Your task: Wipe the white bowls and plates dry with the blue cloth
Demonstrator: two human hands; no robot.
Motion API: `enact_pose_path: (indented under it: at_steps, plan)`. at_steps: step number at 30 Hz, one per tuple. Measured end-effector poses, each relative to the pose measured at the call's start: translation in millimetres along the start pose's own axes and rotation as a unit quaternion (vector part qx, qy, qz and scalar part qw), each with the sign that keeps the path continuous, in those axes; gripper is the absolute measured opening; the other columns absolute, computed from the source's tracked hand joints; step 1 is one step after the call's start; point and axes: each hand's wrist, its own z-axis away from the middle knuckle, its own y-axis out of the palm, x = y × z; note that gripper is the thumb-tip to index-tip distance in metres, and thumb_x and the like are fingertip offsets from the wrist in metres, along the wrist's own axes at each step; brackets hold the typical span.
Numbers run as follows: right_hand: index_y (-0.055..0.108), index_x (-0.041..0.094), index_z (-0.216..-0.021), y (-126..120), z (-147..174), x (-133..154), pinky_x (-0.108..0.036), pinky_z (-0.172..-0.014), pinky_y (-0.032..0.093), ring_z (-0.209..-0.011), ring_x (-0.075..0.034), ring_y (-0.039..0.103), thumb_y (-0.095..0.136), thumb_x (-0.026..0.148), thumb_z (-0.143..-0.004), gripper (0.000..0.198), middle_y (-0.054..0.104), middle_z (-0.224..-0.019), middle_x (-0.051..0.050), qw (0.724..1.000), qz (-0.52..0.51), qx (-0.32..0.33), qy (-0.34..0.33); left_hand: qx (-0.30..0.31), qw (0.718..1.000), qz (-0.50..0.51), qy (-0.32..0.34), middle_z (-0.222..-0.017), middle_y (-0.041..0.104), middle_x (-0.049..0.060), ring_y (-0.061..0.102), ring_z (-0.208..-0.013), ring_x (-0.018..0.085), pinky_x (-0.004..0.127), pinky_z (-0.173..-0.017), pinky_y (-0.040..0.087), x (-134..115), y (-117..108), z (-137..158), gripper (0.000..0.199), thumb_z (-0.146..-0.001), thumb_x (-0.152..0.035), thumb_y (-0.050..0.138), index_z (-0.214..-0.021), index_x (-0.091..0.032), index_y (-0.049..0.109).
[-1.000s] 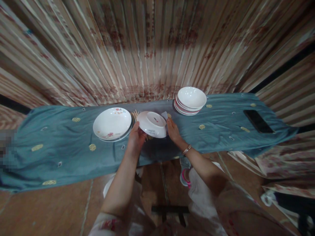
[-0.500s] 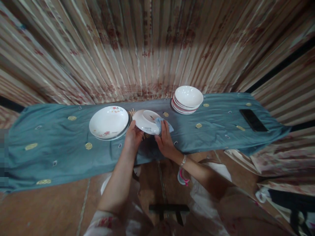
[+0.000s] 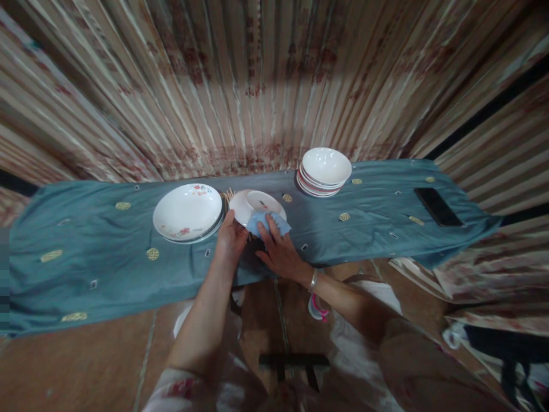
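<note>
A white bowl is tilted with its underside and foot ring facing up, over the middle of the table. My left hand grips its near left rim, thumb on top and fingers underneath. A light blue cloth lies against the near part of the underside. My right hand presses the cloth there with its fingers, thumb apart. Just behind the bowl's left side, thin wooden sticks, perhaps chopsticks, show partly; the bowl hides the rest.
Left of my hands stands a stack of white flowered plates. A stack of white bowls is at the back, right of centre. A black phone lies near the right end of the teal tablecloth. Pleated curtains hang behind.
My right hand and the cloth have slid left and toward me across the bowl's underside, from its right edge to its near part. My left hand keeps its grip; the view has shifted slightly.
</note>
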Motion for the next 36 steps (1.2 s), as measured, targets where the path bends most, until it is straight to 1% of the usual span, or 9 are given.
enact_pose_path:
  at_steps: [3,6,13,18,23,27,31,34,36]
  plan:
    - [0.031,0.021,-0.161,-4.8,-2.9,3.4,-0.051,-0.098,0.047,-0.138,-0.04,0.049,0.049,0.043,-0.103,0.065,0.022,-0.168,-0.023,0.999,0.035,0.013,-0.017,0.015,1.0,-0.009,0.007,-0.097,0.08,0.009,0.075,-0.102,0.018,0.028,-0.099,0.055,0.3,0.7,2.6,0.038,-0.105,-0.022,0.039,-0.131,-0.011,0.064]
    - [0.034,0.024,-0.159,-10.2,-7.1,6.7,-0.05,-0.098,0.047,-0.133,-0.037,0.055,0.051,0.041,-0.102,0.062,0.023,-0.169,-0.021,0.999,0.048,0.01,-0.022,0.021,1.0,-0.017,0.007,-0.087,0.079,0.006,0.075,-0.097,0.019,0.03,-0.097,0.057,0.3,3.0,6.8,0.042,-0.107,-0.032,0.035,-0.126,-0.013,0.067]
    - [0.037,0.026,-0.159,-21.7,-21.7,8.6,-0.049,-0.098,0.046,-0.131,-0.037,0.057,0.048,0.042,-0.103,0.06,0.024,-0.169,-0.017,1.0,0.01,0.004,-0.014,0.031,0.999,-0.029,-0.012,-0.084,0.077,0.007,0.075,-0.09,0.02,0.032,-0.092,0.058,2.4,9.8,18.6,0.048,-0.106,-0.047,0.034,-0.117,-0.015,0.068]
    - [0.04,0.025,-0.158,-33.7,-31.9,11.3,-0.051,-0.105,0.042,-0.137,-0.036,0.052,0.038,0.034,-0.105,0.053,0.024,-0.17,-0.014,1.0,-0.02,0.01,-0.011,0.055,0.997,-0.043,-0.018,-0.087,0.077,0.009,0.075,-0.097,0.022,0.032,-0.092,0.058,6.4,9.8,25.2,0.049,-0.102,-0.053,0.04,-0.113,-0.015,0.069]
    - [0.044,0.024,-0.155,-41.6,-43.1,13.3,-0.055,-0.107,0.042,-0.137,-0.037,0.051,0.036,0.031,-0.105,0.051,0.024,-0.17,-0.012,0.998,-0.052,-0.011,0.015,0.075,0.997,-0.027,-0.014,-0.09,0.079,0.011,0.075,-0.102,0.024,0.033,-0.092,0.059,11.9,12.0,29.9,0.047,-0.103,-0.049,0.04,-0.114,-0.015,0.071]
    - [0.049,0.022,-0.153,-42.5,-52.6,12.3,-0.058,-0.112,0.038,-0.142,-0.039,0.046,0.039,0.029,-0.104,0.05,0.027,-0.169,-0.011,0.995,-0.081,-0.033,0.044,0.085,0.996,-0.011,-0.011,-0.087,0.079,0.006,0.075,-0.1,0.018,0.028,-0.092,0.058,13.4,14.3,31.6,0.041,-0.106,-0.037,0.035,-0.113,-0.021,0.071]
    - [0.047,0.022,-0.153,-40.3,-55.5,12.8,-0.058,-0.114,0.037,-0.143,-0.039,0.045,0.038,0.03,-0.104,0.051,0.028,-0.169,-0.011,0.993,-0.093,-0.042,0.056,0.09,0.996,0.001,0.005,-0.087,0.078,0.004,0.075,-0.095,0.014,0.022,-0.092,0.055,13.0,14.7,30.7,0.039,-0.106,-0.029,0.035,-0.105,-0.018,0.071]
    - [0.048,0.022,-0.152,-40.0,-53.0,14.0,-0.058,-0.115,0.036,-0.148,-0.038,0.039,0.039,0.029,-0.104,0.05,0.028,-0.169,-0.012,0.994,-0.087,-0.039,0.049,0.095,0.995,0.001,0.007,-0.082,0.076,0.004,0.074,-0.089,0.014,0.023,-0.091,0.055,12.3,11.9,28.3,0.034,-0.103,-0.028,0.039,-0.099,-0.016,0.071]
    - [0.049,0.022,-0.151,-42.2,-51.5,13.8,-0.058,-0.115,0.036,-0.15,-0.037,0.035,0.04,0.027,-0.103,0.049,0.029,-0.169,-0.012,0.996,-0.078,-0.031,0.036,0.088,0.996,-0.001,0.008,-0.077,0.074,0.003,0.072,-0.081,0.012,0.023,-0.089,0.055,12.4,9.3,26.5,0.033,-0.101,-0.021,0.04,-0.089,-0.016,0.07]
